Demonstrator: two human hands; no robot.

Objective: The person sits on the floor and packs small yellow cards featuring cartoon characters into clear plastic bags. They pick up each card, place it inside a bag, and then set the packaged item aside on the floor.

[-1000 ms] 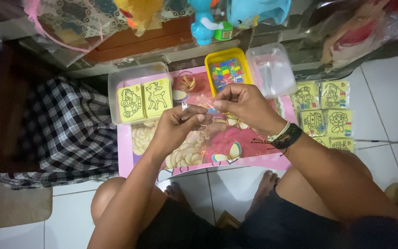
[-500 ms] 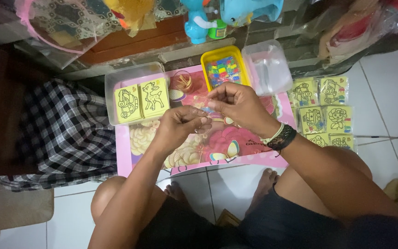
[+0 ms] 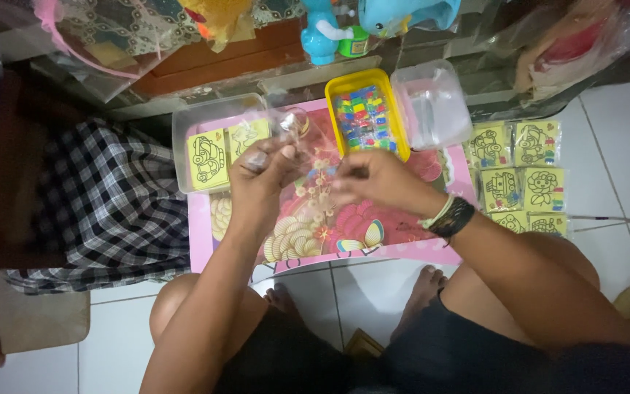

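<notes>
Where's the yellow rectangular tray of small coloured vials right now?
In the head view, the yellow rectangular tray sits at the pink table's far edge, beyond the right hand, beside a clear plastic box.

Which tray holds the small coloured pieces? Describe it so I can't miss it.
Start at the pink table before the person. At its far edge, beyond the right hand, sits a yellow tray of small multicoloured pieces. The containers flanking it are clear plastic; it alone is solid yellow.

Head camera, looking steeply down, close range.
</notes>
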